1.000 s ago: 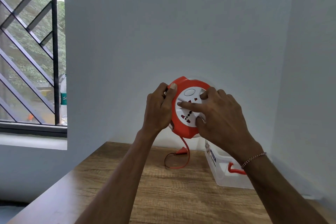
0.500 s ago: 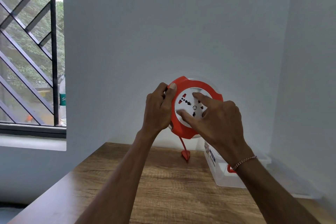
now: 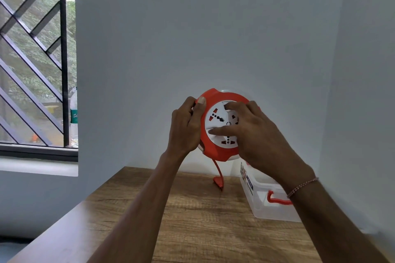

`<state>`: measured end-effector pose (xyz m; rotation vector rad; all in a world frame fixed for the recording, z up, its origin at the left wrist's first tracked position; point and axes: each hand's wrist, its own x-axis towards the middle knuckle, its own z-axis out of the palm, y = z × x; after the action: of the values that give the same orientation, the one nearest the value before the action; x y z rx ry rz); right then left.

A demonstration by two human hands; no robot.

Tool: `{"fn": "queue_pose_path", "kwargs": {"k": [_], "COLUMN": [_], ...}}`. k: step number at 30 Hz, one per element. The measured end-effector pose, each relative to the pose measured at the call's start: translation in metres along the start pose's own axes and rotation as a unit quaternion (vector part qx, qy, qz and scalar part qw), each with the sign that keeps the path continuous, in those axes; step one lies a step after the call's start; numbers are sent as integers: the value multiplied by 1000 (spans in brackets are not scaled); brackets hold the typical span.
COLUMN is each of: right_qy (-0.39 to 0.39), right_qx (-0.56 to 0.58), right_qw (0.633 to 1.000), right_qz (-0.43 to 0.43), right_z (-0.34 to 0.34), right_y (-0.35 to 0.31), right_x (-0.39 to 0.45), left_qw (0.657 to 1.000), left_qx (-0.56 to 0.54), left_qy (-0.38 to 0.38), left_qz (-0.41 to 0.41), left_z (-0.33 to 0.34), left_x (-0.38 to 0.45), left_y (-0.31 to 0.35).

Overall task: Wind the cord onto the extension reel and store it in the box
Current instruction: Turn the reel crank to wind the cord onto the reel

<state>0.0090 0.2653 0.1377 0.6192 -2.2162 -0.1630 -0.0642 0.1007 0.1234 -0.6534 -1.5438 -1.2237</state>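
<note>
The right hand [image 3: 254, 132] lays its fingers [image 3: 220, 130] spread on the white socket face of the extension reel [image 3: 222, 124], index and thumb pressing flat, nothing gripped. The left hand [image 3: 186, 126] grips the reel's orange rim, thumb on the front edge. The reel is held upright in the air, its face toward the camera and its winding axis pointing away from it. Judged from this, the next turn rotates the face about that axis. A short run of cord [image 3: 217, 168] hangs below the reel, the plug [image 3: 218, 182] at or just above the tabletop [image 3: 192, 220]. The box [image 3: 263, 203] stands below and right of the reel, on the right hand's side. The right forearm covers part of the box; whether it is lidded cannot be told.
</note>
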Motion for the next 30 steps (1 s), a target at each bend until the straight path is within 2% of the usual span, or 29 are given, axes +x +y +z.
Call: {"fn": "queue_pose_path", "kwargs": {"k": [3, 6, 17, 24, 30], "right_qy": [3, 5, 62, 132, 198], "right_qx": [-56, -65, -10, 52, 115], "right_qw": [998, 998, 998, 986, 961], "right_qz": [6, 20, 31, 86, 154], "right_z": [2, 6, 14, 22, 24], "right_y": [-2, 0, 5, 3, -5], "right_x": [0, 0, -3, -4, -1], "left_qw": [1000, 1000, 1000, 1000, 1000], "left_qx": [-3, 5, 31, 13, 9], "left_qy": [5, 2, 1, 4, 4], "left_qz": [4, 8, 5, 1, 8], "left_z": [-1, -1, 0, 1, 5], "left_x": [1, 1, 0, 0, -1], "left_y": [-2, -4, -6, -5, -4]}}
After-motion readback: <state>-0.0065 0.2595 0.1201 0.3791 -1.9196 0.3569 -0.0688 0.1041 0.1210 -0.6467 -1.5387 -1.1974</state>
